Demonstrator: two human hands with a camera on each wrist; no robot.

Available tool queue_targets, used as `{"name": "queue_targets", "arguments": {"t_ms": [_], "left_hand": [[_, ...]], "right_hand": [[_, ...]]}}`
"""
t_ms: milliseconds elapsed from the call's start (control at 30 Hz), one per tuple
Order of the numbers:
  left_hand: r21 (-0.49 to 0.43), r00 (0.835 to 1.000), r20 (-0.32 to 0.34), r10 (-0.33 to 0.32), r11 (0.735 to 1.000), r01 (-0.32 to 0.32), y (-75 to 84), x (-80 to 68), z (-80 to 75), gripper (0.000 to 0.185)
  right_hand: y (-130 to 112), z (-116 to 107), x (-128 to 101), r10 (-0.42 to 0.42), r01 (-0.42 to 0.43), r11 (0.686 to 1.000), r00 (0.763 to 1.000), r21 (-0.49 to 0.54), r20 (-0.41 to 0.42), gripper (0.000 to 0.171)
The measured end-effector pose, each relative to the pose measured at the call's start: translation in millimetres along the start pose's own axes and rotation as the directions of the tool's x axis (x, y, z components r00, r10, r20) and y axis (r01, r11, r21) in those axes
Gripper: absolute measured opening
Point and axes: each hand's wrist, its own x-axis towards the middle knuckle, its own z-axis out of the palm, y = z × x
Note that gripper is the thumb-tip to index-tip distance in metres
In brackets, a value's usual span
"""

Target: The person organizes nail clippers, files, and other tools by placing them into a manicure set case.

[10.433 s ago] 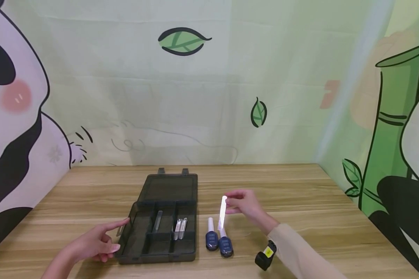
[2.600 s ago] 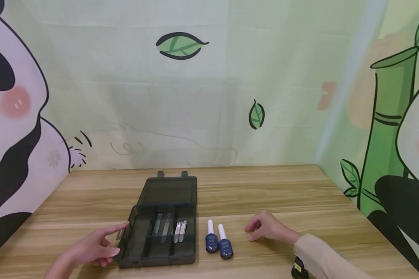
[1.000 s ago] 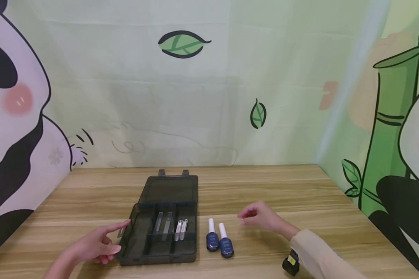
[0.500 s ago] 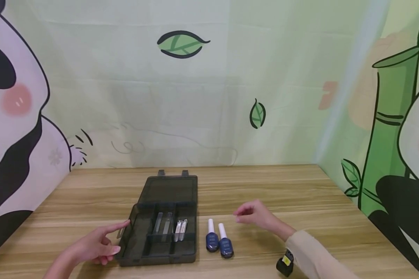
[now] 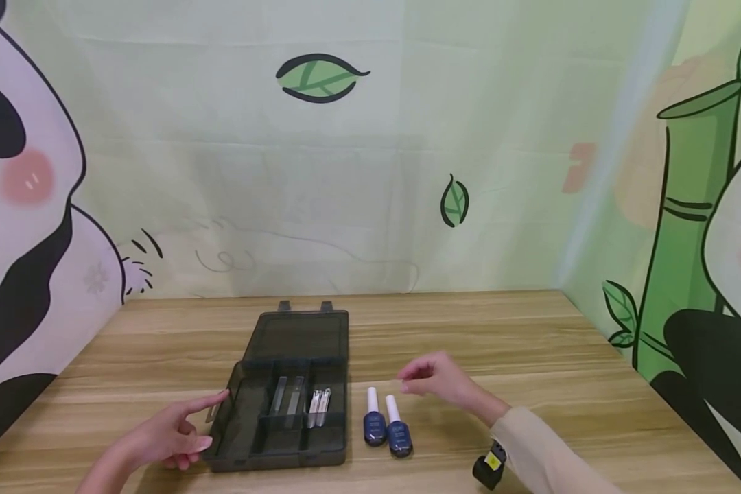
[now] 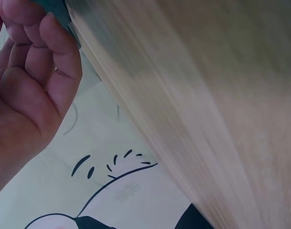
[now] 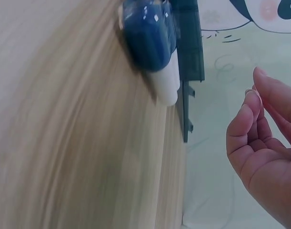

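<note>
Two nail polish bottles [image 5: 387, 427] lying flat (white caps pointing away), right hand [image 5: 440, 379] fingers loosely curled above, holding nothing

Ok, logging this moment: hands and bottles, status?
Left hand open, touching the case. Right hand open, above two bottles, holding nothing. Nothing between.

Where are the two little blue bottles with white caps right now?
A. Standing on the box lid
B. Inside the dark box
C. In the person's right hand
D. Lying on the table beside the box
D: the two blue bottles lie on the wooden table just right of the open dark box, and the right hand hovers above them holding nothing.
</note>
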Motion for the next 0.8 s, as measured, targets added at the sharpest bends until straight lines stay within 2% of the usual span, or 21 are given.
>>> {"name": "queue_targets", "arguments": {"t_ms": [400,800], "left_hand": [[-0.001,1.0,0.005,0.007,1.0,-0.007,-2.8,-0.6,-1.3,0.074],[0.016,1.0,-0.017,-0.009,1.0,0.009,-0.6,-1.0,-0.1,0.072]], "right_hand": [[-12.1,23.4,13.4,0.011,-0.012,1.0,0.999,0.022,0.032,0.021],[-28.8,50.0,24.4,-0.054,0.048,0.996,0.995,0.072,0.08,0.016]]}}
